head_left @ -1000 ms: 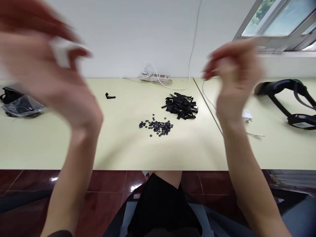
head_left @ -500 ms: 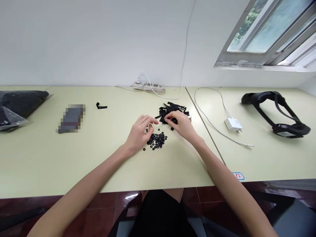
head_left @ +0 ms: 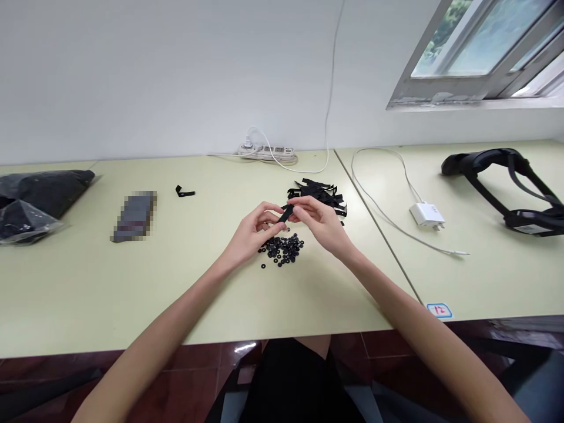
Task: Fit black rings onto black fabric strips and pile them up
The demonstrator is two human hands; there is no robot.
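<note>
A short black fabric strip (head_left: 286,212) is stretched between my two hands, raised a little over the table. My left hand (head_left: 255,230) pinches its lower left end between thumb and fingers. At the upper right end, my right hand (head_left: 318,222) grips it with thumb and forefinger. Just below the hands lies a loose heap of small black rings or buttons (head_left: 284,249), some with a hole in the middle. Behind my right hand sits a tangled pile of black strips (head_left: 315,191), partly covered by the fingers.
One folded black strip (head_left: 185,192) lies apart at the left. Further left are a blurred dark object (head_left: 134,217) and a black bundle in clear plastic (head_left: 44,200). A power strip (head_left: 267,154) rests by the wall. A white charger (head_left: 426,215) and black headset (head_left: 506,188) stand right.
My right hand has drawn back from the pile of strips with one black strip. My left hand, which had its fingers apart over the table, has closed on that strip's other end.
</note>
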